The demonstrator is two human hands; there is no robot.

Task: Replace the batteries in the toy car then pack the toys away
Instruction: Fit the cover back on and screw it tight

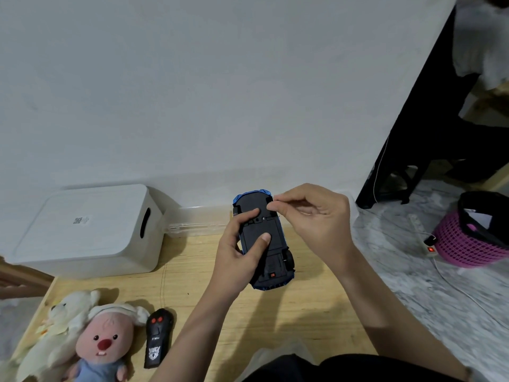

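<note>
My left hand (237, 257) holds a blue toy car (263, 238) upside down above the wooden floor, its black underside facing me. The left thumb presses on the flat battery cover in the middle of the underside, and the forefinger lies nearer the car's front. My right hand (305, 216) is at the car's far right corner, where its thumb and forefinger tips pinch together by the front wheel. Whether anything small lies between them is hidden. A black remote control (158, 337) lies on the floor at the lower left.
A white lidded storage box (91, 227) stands against the wall on the left, with a clear plastic lid (198, 220) beside it. A pink plush toy (104, 346) and a white plush (63, 321) lie lower left. A pink basket (468, 244) and a power strip (429, 248) sit on the right.
</note>
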